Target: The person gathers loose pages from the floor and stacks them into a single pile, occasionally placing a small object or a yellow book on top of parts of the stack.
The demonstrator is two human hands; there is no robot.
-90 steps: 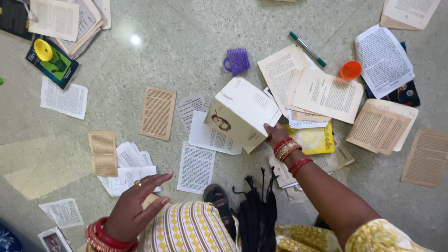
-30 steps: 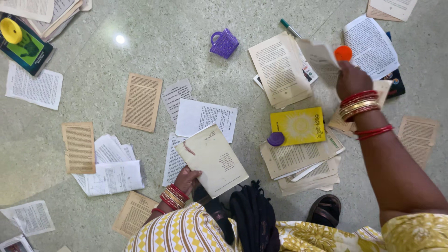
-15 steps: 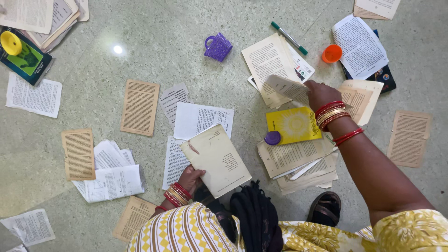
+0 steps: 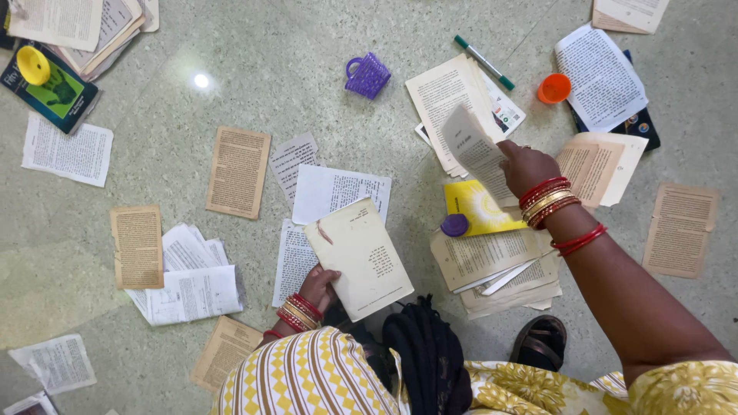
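Left hand (image 4: 317, 283) grips a cream paperback book (image 4: 358, 257) by its lower-left edge, tilted, low centre of view above the floor (image 4: 323, 46). Right hand (image 4: 529, 167) pinches a loose printed page (image 4: 474, 152), lifted over a yellow booklet (image 4: 478, 209). Purple cap (image 4: 454, 225) sits on the booklet's left edge. From the right hand: page stack (image 4: 453, 96) at 11 o'clock, orange cup (image 4: 553, 88) at 1, green pen (image 4: 484, 62) at 12. Purple toy basket (image 4: 368, 75) at 12 from the book. Loose pages scattered all around.
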